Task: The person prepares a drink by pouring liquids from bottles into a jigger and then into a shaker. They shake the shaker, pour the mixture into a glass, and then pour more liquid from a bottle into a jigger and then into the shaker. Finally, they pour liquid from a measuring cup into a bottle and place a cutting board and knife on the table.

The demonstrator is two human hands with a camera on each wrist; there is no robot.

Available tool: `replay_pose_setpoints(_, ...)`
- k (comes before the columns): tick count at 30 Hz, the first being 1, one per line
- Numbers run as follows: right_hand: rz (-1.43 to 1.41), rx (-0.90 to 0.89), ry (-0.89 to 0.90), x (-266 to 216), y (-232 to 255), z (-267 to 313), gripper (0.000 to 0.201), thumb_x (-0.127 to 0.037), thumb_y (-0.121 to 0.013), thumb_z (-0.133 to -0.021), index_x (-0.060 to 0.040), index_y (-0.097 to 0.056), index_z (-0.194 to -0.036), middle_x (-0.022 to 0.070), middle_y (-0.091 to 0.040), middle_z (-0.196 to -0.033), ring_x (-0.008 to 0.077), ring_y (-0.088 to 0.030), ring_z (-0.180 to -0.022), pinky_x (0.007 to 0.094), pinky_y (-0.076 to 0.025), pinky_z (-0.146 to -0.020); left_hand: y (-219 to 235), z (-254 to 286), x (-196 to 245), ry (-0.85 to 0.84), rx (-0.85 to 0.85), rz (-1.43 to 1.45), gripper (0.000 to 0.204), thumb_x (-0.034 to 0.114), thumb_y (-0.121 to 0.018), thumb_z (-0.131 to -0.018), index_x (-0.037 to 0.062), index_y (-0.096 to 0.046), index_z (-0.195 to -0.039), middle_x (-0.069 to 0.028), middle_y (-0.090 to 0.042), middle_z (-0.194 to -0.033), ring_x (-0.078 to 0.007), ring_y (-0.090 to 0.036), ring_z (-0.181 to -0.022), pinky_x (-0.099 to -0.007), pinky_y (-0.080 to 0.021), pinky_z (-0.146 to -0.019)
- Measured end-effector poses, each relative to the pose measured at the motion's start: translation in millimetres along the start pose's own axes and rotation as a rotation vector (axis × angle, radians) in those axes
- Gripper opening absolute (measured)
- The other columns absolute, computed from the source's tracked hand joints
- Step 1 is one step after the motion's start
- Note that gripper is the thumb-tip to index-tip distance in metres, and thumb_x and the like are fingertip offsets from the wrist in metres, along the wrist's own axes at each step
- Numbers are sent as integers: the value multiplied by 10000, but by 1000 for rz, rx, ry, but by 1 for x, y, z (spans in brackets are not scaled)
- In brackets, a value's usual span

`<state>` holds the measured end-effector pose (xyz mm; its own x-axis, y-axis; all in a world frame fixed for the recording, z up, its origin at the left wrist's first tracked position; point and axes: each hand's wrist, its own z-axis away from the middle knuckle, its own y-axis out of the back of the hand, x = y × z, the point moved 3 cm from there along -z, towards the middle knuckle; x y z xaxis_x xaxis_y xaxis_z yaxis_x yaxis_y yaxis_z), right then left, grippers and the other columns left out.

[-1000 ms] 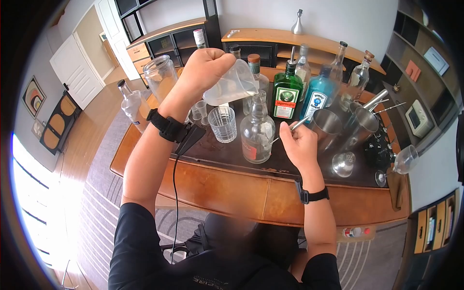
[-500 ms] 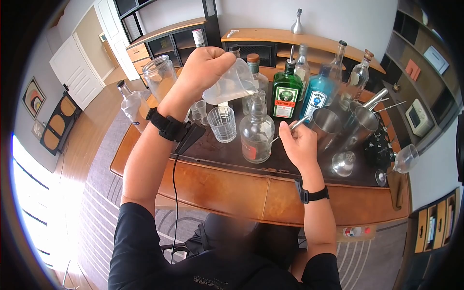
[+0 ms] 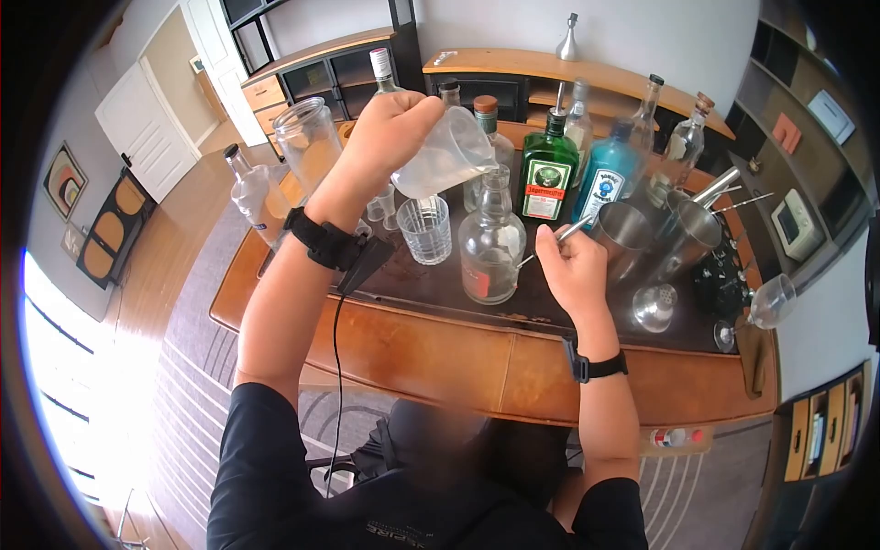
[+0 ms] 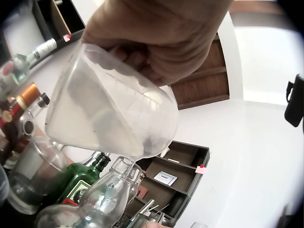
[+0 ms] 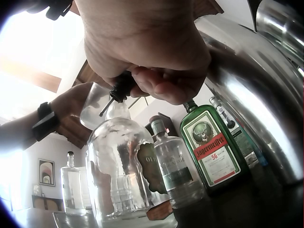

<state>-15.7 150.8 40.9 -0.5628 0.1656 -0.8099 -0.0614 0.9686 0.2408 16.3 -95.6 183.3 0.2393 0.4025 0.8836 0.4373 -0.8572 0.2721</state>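
Note:
The left hand (image 3: 392,133) grips a translucent plastic jug (image 3: 446,156), tilted with its lip at the mouth of a clear round-bodied glass bottle (image 3: 492,252). In the left wrist view cloudy liquid lies along the low side of the jug (image 4: 90,118), its lip just over the bottle neck (image 4: 124,167). The bottle stands upright, with some liquid at its base. To its right the right hand (image 3: 576,270) holds a thin metal piece (image 3: 574,229) with a dark part (image 5: 122,85) showing below the fingers in the right wrist view; what it is, I cannot tell.
A cut glass tumbler (image 3: 425,229) stands left of the bottle. Behind are a green bottle (image 3: 550,165), a blue bottle (image 3: 603,174) and other bottles. Metal shaker tins (image 3: 621,234), a strainer (image 3: 654,307) and a stemmed glass (image 3: 773,301) stand right; a large jar (image 3: 307,142) is back left.
The head view has shifted slightly, so the tabletop things appear a little higher and to the right. Both hands keep their holds, and the jug remains tilted at the bottle's mouth.

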Motion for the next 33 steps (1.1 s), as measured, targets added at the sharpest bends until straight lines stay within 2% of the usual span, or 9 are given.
replay_pose_setpoints(5, -27, -9, -41, -3, -1, 0, 374, -207, -683, -987, -21, -564, -685, -63, -448, -564, 19, -374, -553, 249, -310, -500, 6, 16, -23, 83, 56, 197, 258, 222, -553, -950, 45, -633, -781, 36, -566, -739, -61, -487, -671, -261, -390, -602)
replay_pose_setpoints(9, -168, 17, -83, -15, 6, -3, 328, -221, -661, -1013, -37, -618, -744, -92, -488, -637, 9, -400, -611, 237, -324, -544, 26, 35, -44, 70, 149, 335, 253, 191, -536, -960, 51, -577, -753, 21, -532, -760, -85, -456, -707, -274, -372, -658)
replay_pose_setpoints(10, -125, 17, 15, -11, 8, -8, 285, -215, -652, -1017, -7, -658, -822, -82, -508, -635, 2, -402, -580, 224, -316, -517, 35, 39, -57, 74, 179, 375, 263, 187, -535, -961, 58, -554, -733, 19, -519, -744, -94, -446, -698, -277, -364, -657)
replay_pose_setpoints(14, -72, 88, 46, -60, 16, -32, 290, -231, -656, -1010, 2, -655, -838, -59, -521, -606, 7, -412, -573, 234, -319, -508, 64, 55, -92, 105, 267, 444, 322, 188, -545, -967, 89, -469, -670, 0, -468, -694, -120, -424, -683, -289, -340, -652)
replay_pose_setpoints(17, 18, 122, 160, -84, 5, -60, 309, -274, -682, -986, -6, -651, -835, -6, -548, -583, 58, -442, -534, 266, -355, -509, 86, 66, -118, 125, 304, 510, 314, 184, -557, -968, 94, -481, -677, 7, -462, -690, -114, -421, -680, -282, -338, -648)
replay_pose_setpoints(24, 492, -124, 287, -97, -26, -96, 466, -452, -629, -954, -17, -640, -788, 161, -614, -632, 368, -630, -623, 481, -471, -589, 120, 88, -150, 193, 410, 562, 284, 170, -554, -967, 95, -515, -695, 18, -460, -691, -102, -409, -673, -272, -331, -636)
replay_pose_setpoints(28, 702, -228, 350, -92, -34, -97, 438, -406, -656, -974, 15, -643, -855, 84, -576, -634, 168, -523, -557, 356, -416, -551, 139, 94, -168, 179, 449, 532, 281, 174, -540, -970, 95, -522, -701, 24, -458, -694, -101, -406, -668, -273, -328, -631)
replay_pose_setpoints(31, 410, -240, 260, -88, -35, -95, 441, -425, -626, -955, -2, -665, -835, 167, -640, -678, 335, -624, -615, 441, -474, -599, 150, 98, -180, 191, 475, 558, 282, 173, -524, -974, 101, -521, -701, 29, -457, -687, -100, -410, -667, -272, -328, -630)
replay_pose_setpoints(33, 293, -262, 208, -82, -34, -96, 370, -361, -643, -975, -1, -691, -903, 86, -613, -650, 183, -570, -575, 349, -443, -569, 158, 101, -188, 178, 492, 561, 279, 168, -518, -974, 105, -518, -702, 29, -459, -687, -100, -410, -665, -273, -330, -626)
